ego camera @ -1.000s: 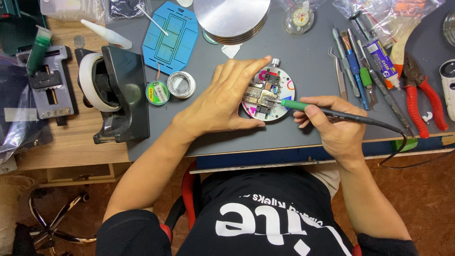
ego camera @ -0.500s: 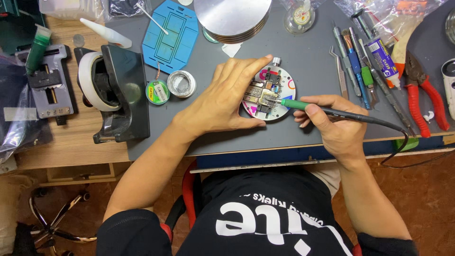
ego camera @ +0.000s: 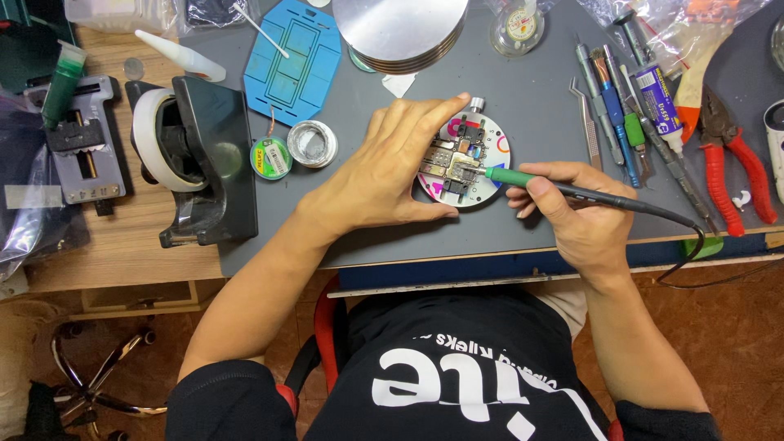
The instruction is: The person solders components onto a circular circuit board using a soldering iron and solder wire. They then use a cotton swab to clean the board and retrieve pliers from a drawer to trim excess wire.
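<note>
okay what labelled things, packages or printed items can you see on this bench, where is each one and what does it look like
Small round green-labelled reel: on the grey mat, left of the left hand.
White tube with a blue printed label: far right, among the hand tools.
Clear round pot with a yellow and white label: top edge, right of the stacked metal discs.
Clear plastic bag: top right corner, crumpled.
No screens or signs.
</note>
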